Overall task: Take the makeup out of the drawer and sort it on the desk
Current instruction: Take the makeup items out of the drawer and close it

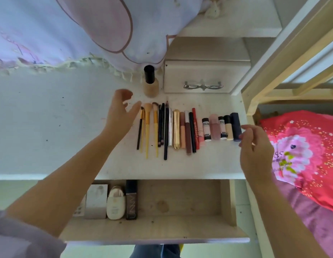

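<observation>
Your left hand [121,112] hovers with fingers spread and empty, just beside the brushes [148,127] that end the makeup row [188,127] along the desk's [50,118] right half. A careless sweep could scatter the row. Your right hand [254,146], loosely curled and apparently empty, sits by the navy tube [235,126] near the right edge; a nudge may roll it off. Three items [113,202] remain at the left of the open drawer [180,205].

To my left the white counter [50,112] lies bare, so my left hand [121,112] has open room there, bounded at the back by the draped lilac cloth [69,34]. The row of brushes, pencils and tubes [180,127] fills the middle, with the tan black-capped bottle [151,81] and the small cream drawer box [202,77] blocking behind it. Below, the open wooden drawer [180,202] is free on its right half, while a white box, a cream bottle and a dark carton [109,202] crowd its left.
</observation>
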Demonstrator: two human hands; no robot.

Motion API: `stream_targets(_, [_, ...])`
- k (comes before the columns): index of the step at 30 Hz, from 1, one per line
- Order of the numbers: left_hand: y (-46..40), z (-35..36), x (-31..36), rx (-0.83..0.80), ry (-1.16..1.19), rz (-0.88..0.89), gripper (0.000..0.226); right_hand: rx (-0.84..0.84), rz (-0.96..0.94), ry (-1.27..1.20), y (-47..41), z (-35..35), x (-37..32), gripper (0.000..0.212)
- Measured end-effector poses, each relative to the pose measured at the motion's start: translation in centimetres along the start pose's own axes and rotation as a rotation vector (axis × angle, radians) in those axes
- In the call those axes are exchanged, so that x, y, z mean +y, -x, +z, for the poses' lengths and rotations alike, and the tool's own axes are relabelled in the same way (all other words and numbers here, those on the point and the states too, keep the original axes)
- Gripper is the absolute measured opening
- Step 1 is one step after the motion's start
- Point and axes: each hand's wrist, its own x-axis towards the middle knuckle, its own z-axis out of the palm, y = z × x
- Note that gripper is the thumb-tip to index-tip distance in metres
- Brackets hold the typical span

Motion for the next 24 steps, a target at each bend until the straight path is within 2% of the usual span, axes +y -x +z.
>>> stream_targets(2, [5.2,-2.1,-0.6,0.075,-0.015,0.054,0.021,-0.167,-0.121,-0.07,4.4,0.4,-1.7,0.024])
stream_targets(5, [13.9,-4.7,-3.5,0.03,-0.112,-0.037,0.027,-0.669,-0.153,0.034,11.9,2.7,-2.6,0.02])
stream_targets(7, [18.4,-5.3,-6.2,-0.1,-0.199,-0.15,0.029,-0.989,-0.062,0.2,15.6,5.3,-2.3,0.021])
stream_targets(9, [21.1,-5.0,-9.3,-0.317,-0.331,-0.281,0.021,-1.155,0.052,0.304,17.7,8.2,-2.1,0.025])
stream_targets(10, [21.6,-4.7,-10.6,-0.402,-0.439,-0.317,0.021,-1.183,0.104,0.324,18.3,9.6,-2.3,0.027])
stream_targets(11, [21.9,-4.4,-11.7,-0.445,-0.536,-0.337,0.031,-1.186,0.143,0.334,18.7,11.0,-2.5,0.029])
stream_targets(13, [21.4,-3.8,-13.0,-0.424,-0.589,-0.358,0.045,-1.167,0.198,0.348,19.5,13.8,-2.9,0.032])
stream_targets(15, [20.1,-3.2,-14.0,-0.399,-0.591,-0.374,0.041,-1.127,0.257,0.356,20.3,16.7,-3.3,0.035])
stream_targets(18, [17.7,-2.2,-15.4,-0.517,-0.701,-0.39,0.031,-1.009,0.381,0.359,21.0,20.5,-3.9,0.044])
stream_targets(21, [16.5,-1.8,-15.8,-0.637,-0.832,-0.377,0.039,-0.908,0.371,0.518,21.4,22.1,-3.9,0.056])
stream_targets(24, [16.5,-1.6,-16.0,-0.672,-0.78,-0.314,0.033,-0.885,0.334,0.605,21.5,22.0,-3.5,0.05])
